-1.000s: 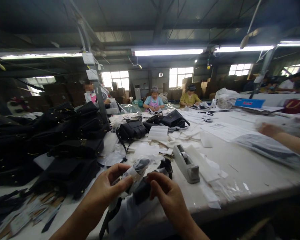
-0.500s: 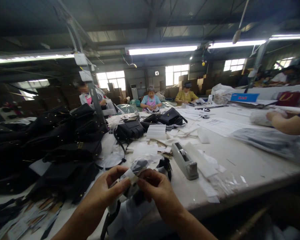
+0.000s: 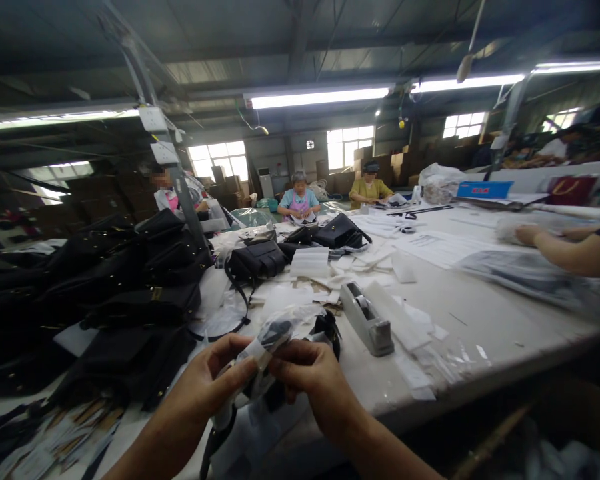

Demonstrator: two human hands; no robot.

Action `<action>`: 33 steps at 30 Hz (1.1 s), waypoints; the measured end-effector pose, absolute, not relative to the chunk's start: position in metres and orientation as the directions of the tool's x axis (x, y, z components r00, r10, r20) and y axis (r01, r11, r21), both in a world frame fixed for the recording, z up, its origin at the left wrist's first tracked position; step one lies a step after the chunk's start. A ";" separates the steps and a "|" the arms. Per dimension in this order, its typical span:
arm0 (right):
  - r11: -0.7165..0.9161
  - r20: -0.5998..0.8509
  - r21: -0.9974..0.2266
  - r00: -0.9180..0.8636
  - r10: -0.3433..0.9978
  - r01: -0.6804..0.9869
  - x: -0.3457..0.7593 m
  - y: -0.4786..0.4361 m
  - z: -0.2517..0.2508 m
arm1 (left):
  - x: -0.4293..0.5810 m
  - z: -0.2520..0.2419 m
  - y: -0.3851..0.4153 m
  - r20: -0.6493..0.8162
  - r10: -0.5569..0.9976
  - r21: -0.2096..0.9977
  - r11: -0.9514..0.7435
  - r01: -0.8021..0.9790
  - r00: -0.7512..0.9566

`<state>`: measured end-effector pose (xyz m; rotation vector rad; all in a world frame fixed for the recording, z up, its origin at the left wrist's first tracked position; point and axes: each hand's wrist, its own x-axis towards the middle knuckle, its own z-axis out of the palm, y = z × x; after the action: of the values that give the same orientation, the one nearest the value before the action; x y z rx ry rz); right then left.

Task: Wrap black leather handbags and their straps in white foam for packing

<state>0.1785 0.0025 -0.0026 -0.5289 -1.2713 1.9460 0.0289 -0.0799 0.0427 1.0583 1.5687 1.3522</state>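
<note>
My left hand (image 3: 210,387) and my right hand (image 3: 313,380) meet at the near edge of the white table (image 3: 485,313). Both are closed on a black strap wrapped in white paper and clear film (image 3: 270,340). My left thumb presses the white wrapping from the left, and my right fingers pinch it from the right. The strap's black end (image 3: 217,437) hangs down below my hands over a white sheet.
A grey tape dispenser (image 3: 366,317) stands just right of my hands. Black handbags (image 3: 130,280) are piled at the left, more lie mid-table (image 3: 257,259). White paper scraps litter the table. A co-worker's arm (image 3: 570,250) reaches in at the right; other people sit at the far end.
My right hand has moved up and left from the strap's lower part, now pinching the white wrapping beside my left thumb. The co-worker's arm at the right has shifted slightly.
</note>
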 end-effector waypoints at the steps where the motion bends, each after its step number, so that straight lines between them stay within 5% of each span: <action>1: -0.231 0.054 -0.910 -0.651 0.757 -0.344 0.178 0.003 -0.002 | 0.029 0.044 -0.080 -0.033 0.936 0.988 0.082 0.128 -0.350; 13: 0.008 0.114 -0.982 -0.553 0.825 -0.190 0.163 0.008 -0.001 | 0.036 0.047 -0.083 -0.009 0.949 0.980 0.070 0.184 -0.315; 19: 0.389 0.354 -0.920 -0.499 0.791 -0.036 0.178 0.012 0.005 | 0.030 0.046 -0.081 -0.006 0.921 0.967 0.105 0.231 -0.390; 21: 0.303 0.282 -0.951 -0.558 0.781 -0.058 0.186 0.011 0.001 | 0.028 0.047 -0.081 -0.004 0.923 0.966 0.103 0.237 -0.386; 23: 0.021 0.137 -0.982 -0.641 0.756 -0.185 0.191 0.007 -0.004 | 0.027 0.048 -0.081 0.005 0.929 0.968 0.089 0.234 -0.371; 27: -0.398 0.032 -0.798 -0.692 0.722 -0.453 0.187 -0.006 -0.006 | 0.026 0.043 -0.080 0.067 0.933 0.959 0.038 0.281 -0.353; 33: -0.311 0.048 -0.807 -0.581 0.813 -0.502 0.169 -0.011 0.008 | 0.033 0.040 -0.077 0.180 0.911 0.941 -0.050 0.334 -0.371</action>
<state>0.1693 -0.0106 0.0077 -0.4721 -1.0360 1.9758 0.0335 -0.0774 0.0396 1.3228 1.7076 1.4357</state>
